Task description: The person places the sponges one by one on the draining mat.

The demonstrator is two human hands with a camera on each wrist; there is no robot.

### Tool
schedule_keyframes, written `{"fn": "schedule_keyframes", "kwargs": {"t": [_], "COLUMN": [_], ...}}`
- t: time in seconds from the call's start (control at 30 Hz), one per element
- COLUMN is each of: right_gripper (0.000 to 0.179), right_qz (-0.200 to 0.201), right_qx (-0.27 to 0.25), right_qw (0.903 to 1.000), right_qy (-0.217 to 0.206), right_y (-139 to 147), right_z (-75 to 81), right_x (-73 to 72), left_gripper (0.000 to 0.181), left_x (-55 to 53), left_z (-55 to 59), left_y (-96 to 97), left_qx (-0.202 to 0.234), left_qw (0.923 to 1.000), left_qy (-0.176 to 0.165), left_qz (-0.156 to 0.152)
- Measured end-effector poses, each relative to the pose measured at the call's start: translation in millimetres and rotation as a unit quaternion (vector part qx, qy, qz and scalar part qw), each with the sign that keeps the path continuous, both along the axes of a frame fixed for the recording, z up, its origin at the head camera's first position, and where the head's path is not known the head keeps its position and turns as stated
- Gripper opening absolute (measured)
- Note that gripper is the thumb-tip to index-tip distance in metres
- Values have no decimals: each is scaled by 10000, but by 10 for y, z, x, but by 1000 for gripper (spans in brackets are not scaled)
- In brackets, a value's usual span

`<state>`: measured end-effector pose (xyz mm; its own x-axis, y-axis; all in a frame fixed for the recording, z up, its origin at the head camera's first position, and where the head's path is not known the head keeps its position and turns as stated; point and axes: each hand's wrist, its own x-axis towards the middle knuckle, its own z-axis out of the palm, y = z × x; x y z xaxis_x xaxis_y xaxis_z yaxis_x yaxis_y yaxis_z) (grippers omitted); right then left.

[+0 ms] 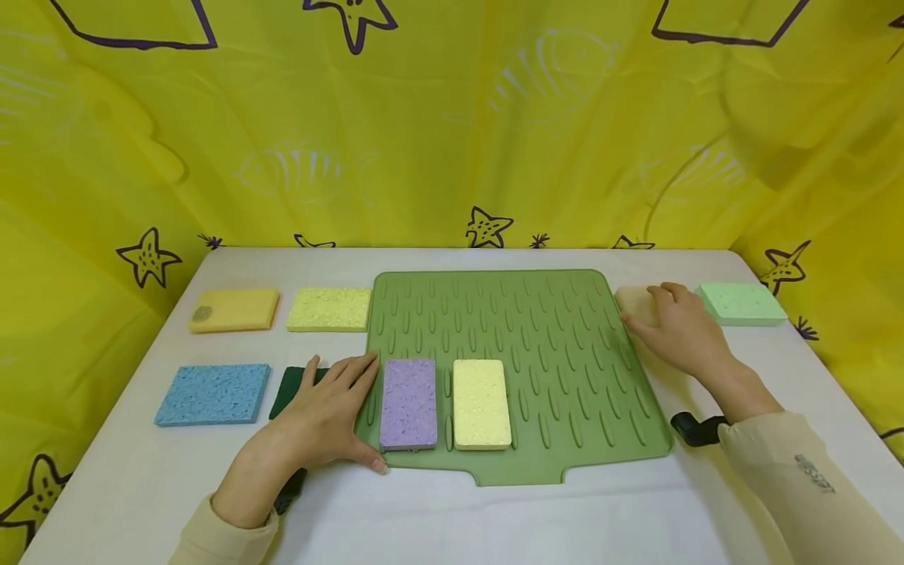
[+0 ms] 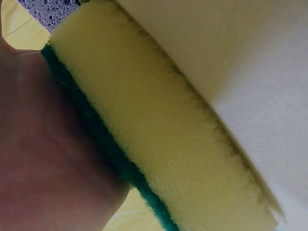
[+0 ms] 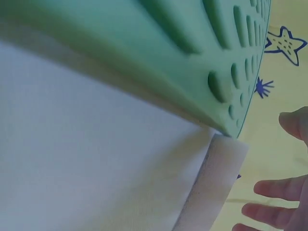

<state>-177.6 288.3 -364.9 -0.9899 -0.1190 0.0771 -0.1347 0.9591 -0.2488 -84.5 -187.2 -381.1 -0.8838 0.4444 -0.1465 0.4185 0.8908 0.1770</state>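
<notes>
My left hand (image 1: 321,416) lies with fingers spread at the left edge of the green ridged mat (image 1: 558,353), over a green-topped scouring sponge (image 1: 288,388). In the left wrist view this sponge's yellow foam side (image 2: 159,125) shows close beside the hand. A purple sponge (image 1: 410,404) and a pale yellow sponge (image 1: 482,404) lie on the mat, the purple one nearest that hand. At the mat's far right, my right hand (image 1: 681,326) hovers over a beige sponge (image 1: 636,302). In the right wrist view, its fingers (image 3: 276,190) are apart from the sponge.
To the left lie an orange-yellow sponge (image 1: 235,310), a yellow sponge (image 1: 329,309) and a blue sponge (image 1: 213,394). A mint green sponge (image 1: 741,304) lies at the right. The white table (image 1: 424,518) backs onto a yellow curtain (image 1: 424,141).
</notes>
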Motion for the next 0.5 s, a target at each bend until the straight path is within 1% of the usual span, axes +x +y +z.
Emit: {"fn": "schedule_keyframes", "kwargs": {"t": [0.1,0.33,0.5], "right_gripper": [73,82,86], "right_qz": [-126,-452,-490], "right_qx": [90,133,291], "right_qw": [9999,9970,9944], "right_qy": [-69,-621,-885], "right_y": [29,66,63], "right_z": [0,23,32], "right_x": [-40,-118,-179], "left_gripper": [136,136,136], "left_x": [1,-1,-4], "left_z": [-2,-13,-17], "left_y": [0,-2,-1], "left_qx": [4,3,0], "left_qw": [10000,10000,10000], "left_qy": [10,22,-1], "left_qz": [-2,2,12]}}
